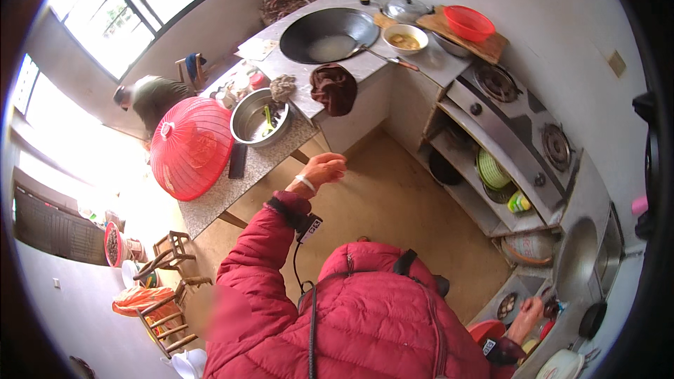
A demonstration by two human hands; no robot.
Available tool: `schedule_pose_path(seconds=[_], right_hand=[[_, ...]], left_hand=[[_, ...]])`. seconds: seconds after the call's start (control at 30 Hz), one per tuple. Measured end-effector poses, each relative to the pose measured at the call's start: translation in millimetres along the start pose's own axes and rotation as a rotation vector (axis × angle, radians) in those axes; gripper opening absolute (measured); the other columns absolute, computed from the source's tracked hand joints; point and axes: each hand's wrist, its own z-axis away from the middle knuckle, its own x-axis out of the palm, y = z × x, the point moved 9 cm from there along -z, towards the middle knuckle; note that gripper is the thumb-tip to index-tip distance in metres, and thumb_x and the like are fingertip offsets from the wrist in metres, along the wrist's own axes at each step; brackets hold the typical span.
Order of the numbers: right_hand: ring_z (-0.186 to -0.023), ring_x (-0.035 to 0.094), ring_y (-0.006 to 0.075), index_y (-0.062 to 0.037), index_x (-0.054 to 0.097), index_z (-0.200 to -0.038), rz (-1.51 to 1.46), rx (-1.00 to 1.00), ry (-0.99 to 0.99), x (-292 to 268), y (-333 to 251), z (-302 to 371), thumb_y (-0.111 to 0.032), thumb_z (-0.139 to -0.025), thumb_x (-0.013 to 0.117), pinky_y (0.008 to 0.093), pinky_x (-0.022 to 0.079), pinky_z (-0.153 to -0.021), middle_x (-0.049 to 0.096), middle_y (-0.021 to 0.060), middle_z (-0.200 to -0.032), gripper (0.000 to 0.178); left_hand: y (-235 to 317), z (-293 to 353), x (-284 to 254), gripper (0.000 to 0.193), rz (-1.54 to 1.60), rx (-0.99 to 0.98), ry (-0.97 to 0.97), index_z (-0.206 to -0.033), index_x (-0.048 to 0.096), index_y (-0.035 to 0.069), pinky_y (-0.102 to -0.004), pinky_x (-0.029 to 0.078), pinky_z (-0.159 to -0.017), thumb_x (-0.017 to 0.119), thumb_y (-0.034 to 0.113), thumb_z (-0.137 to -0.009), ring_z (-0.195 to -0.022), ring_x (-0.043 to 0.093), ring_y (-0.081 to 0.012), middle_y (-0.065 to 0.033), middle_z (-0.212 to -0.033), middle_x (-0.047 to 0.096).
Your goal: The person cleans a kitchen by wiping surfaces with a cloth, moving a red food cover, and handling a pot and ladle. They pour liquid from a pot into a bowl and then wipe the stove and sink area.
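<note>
My left hand (323, 170), with a pale bracelet at the wrist, hangs over the floor near the granite table's corner. Its fingers are loosely curled and nothing shows in them. My right hand (526, 319) reaches over the counter at the lower right, its fingers closed. What it grips is too small to make out. Right beside its fingertips are dark jars (551, 307). A small bowl with pale pieces (507, 304) lies to the left of this hand, and a red basin (486, 331) is partly hidden by my sleeve.
A large wok (328, 35) is set into the far counter, a ladle (390, 59) across its rim. A red mesh food cover (192, 147) and steel basin (260, 118) stand on the granite table. The gas stove (519, 126) lines the right. Another person (156, 98) bends at far left.
</note>
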Motion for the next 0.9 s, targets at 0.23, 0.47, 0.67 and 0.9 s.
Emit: schedule_pose_path(seconds=[0.23,0.47,0.67,0.9], right_hand=[[-0.055,0.035,0.0099,-0.0112,0.039,-0.065,-0.367,0.205,-0.465,300.6,-95.9,-71.1,-0.017,-0.093,0.047,0.0272,0.033,-0.055,0.036,-0.0007,-0.059,0.030],[-0.055,0.039,0.0076,-0.0097,0.047,-0.071,-0.341,0.152,-0.932,539.7,-152.2,-86.0,-0.019,-0.091,0.051,0.0254,0.032,-0.052,0.043,-0.0018,-0.060,0.023],[-0.062,0.055,0.0178,0.0017,0.056,-0.090,-0.048,0.028,-1.094,684.1,-128.3,-98.5,-0.024,-0.090,0.054,0.0359,0.043,-0.055,0.058,0.0085,-0.069,0.026],[-0.091,0.061,0.0460,0.0126,0.053,-0.101,0.034,-0.316,-1.404,784.5,-165.4,-137.4,-0.042,-0.088,0.058,0.0474,0.049,-0.071,0.061,0.0344,-0.087,0.056]], left_hand=[[100.7,-44.8,31.8,0.038,-0.337,0.100,-0.320,-0.117,0.058,0.000,-0.0259,0.050,-0.078,0.056,0.030,-0.093,-0.088,0.060,-0.0133,-0.0063,-0.099,0.064],[102.2,-109.0,60.6,0.044,-0.016,-0.048,-0.334,-0.120,0.055,-0.001,-0.0314,0.050,-0.088,0.054,0.035,-0.094,-0.100,0.058,-0.0195,-0.0120,-0.110,0.060],[80.8,-213.9,54.2,0.041,0.315,-0.158,-0.222,-0.112,0.056,-0.001,-0.0344,0.049,-0.069,0.061,0.035,-0.091,-0.080,0.058,-0.0191,-0.0074,-0.092,0.059],[104.5,-292.4,-2.5,0.015,0.409,-0.077,0.275,-0.091,0.061,0.002,-0.0275,0.047,-0.064,0.064,0.015,-0.086,-0.072,0.058,-0.0134,-0.0033,-0.082,0.061]])
